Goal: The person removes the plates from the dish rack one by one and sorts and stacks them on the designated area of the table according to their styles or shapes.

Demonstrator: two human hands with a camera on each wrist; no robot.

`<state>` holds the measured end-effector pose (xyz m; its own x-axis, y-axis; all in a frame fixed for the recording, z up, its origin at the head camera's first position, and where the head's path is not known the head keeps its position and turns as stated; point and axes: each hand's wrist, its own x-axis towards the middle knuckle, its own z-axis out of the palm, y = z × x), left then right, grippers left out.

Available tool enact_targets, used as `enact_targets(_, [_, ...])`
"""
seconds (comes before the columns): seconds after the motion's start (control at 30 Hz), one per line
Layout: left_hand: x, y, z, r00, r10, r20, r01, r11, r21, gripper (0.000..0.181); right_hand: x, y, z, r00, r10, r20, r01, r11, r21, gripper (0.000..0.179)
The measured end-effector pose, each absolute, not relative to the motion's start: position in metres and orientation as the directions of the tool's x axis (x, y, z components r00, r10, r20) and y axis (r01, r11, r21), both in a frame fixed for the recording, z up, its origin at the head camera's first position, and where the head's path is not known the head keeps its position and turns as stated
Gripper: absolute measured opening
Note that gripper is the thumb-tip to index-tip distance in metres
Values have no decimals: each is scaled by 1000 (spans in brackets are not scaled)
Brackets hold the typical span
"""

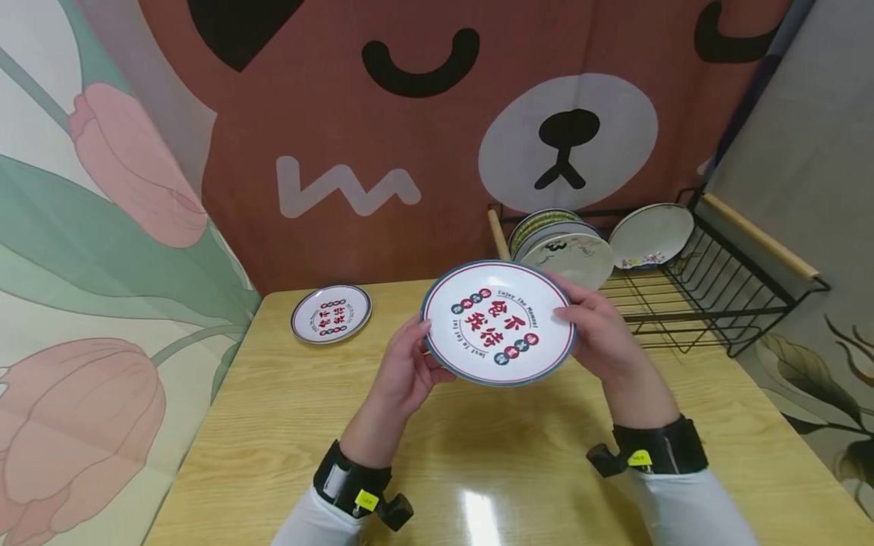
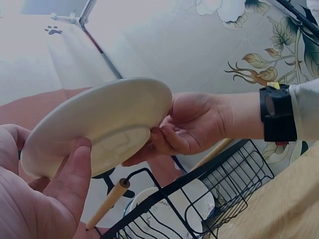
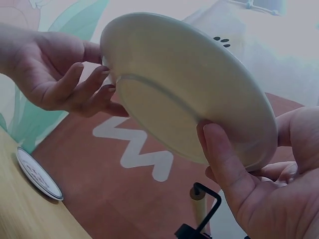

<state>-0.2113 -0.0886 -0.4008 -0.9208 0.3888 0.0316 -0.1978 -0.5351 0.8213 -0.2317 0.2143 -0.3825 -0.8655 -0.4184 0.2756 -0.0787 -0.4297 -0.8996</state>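
Note:
Both hands hold a white plate (image 1: pixel 478 322) with a blue rim and red and blue lettering, raised above the table and tilted so its printed face shows in the head view. My left hand (image 1: pixel 404 368) pinches its left edge, thumb on the rim and fingers beneath. At the opposite edge my right hand (image 1: pixel 604 330) grips it the same way. The plain underside of the plate (image 2: pixel 107 124) and its foot ring show in the left wrist view. A smaller plate (image 1: pixel 331 314) with similar print lies on the table at the back left.
A black wire dish rack (image 1: pixel 740 292) with wooden handles stands at the table's back right. Several plates lean in it, among them a white one (image 1: pixel 652 235) with small flowers. The wooden table (image 1: pixel 273 447) backs onto a printed cloth (image 1: pixel 328 114).

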Motion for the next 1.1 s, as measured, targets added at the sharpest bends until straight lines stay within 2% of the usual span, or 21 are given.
enact_targets(0.37, [-206,-98,-395,-879,473,60,-228,-529,818,52,-234,210,-385,-861,-442,251,-49,-420,-906,59])
enact_targets(0.67, [-203,-99,-393,-780,599,182,-251,-565,786,53,-236,215,-384,-826,-496,268,3,-480,-877,57])
enact_targets(0.83, [-203,-95,-392,-749,631,201,-276,-573,772,54,-236,218,-383,-814,-497,301,28,-551,-834,55])
enact_targets(0.97, [-204,-93,-389,-742,637,211,-272,-573,773,57,-236,221,-382,-818,-462,342,13,-610,-793,50])
enact_targets(1.1, [-205,-97,-385,-765,609,208,-244,-573,782,61,-234,219,-381,-847,-411,338,35,-677,-735,47])
